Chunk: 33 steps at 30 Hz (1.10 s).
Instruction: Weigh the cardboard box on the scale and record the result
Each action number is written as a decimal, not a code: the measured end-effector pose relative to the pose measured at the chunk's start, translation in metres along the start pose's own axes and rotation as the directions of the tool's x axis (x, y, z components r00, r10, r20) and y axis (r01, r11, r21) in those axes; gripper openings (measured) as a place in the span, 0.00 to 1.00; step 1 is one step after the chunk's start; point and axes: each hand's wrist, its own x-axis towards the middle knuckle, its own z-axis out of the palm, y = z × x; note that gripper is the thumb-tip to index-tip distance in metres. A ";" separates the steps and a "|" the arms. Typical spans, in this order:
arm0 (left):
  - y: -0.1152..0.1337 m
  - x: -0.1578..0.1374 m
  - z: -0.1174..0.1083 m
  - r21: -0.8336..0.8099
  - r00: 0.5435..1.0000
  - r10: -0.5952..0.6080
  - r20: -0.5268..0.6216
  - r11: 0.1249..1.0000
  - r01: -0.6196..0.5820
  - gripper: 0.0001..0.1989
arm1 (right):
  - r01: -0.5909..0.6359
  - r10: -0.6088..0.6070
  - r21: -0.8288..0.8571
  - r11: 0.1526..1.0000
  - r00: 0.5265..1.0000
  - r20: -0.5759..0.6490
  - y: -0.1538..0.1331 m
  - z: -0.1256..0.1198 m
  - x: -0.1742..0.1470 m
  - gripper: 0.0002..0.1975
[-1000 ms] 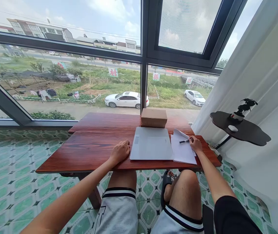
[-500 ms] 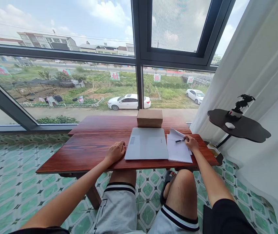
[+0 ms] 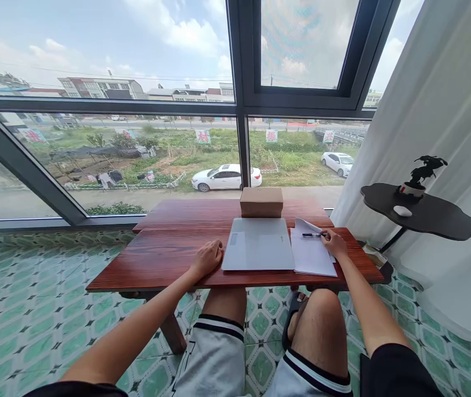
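My right hand (image 3: 333,243) is closed lightly around the near end of a black pen (image 3: 312,235), which lies on the white papers (image 3: 313,255) at the right part of the table (image 3: 165,256). The long axis of the pen goes left to right, and the free end points left, toward the grey laptop (image 3: 258,251). I judge it is best to hold the pen low and to keep the sheets flat under the wrist. My left hand (image 3: 206,259) rests half curled on the wood, just beside the left edge of the laptop, and holds nothing.
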 end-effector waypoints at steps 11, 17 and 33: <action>0.007 -0.004 -0.004 -0.011 1.000 0.007 -0.001 1.000 -0.007 0.14 | 0.021 -0.022 -0.038 0.999 0.999 -0.034 0.017 0.007 0.007 0.15; 0.008 -0.006 -0.005 -0.035 1.000 0.005 0.010 0.999 -0.004 0.13 | -0.010 0.008 -0.049 0.999 0.999 -0.041 0.012 0.000 0.000 0.15; 0.006 -0.013 -0.012 -0.189 0.993 -0.079 -0.086 0.980 0.062 0.12 | 0.057 -0.240 -0.493 0.868 0.918 -0.316 -0.028 -0.017 -0.019 0.19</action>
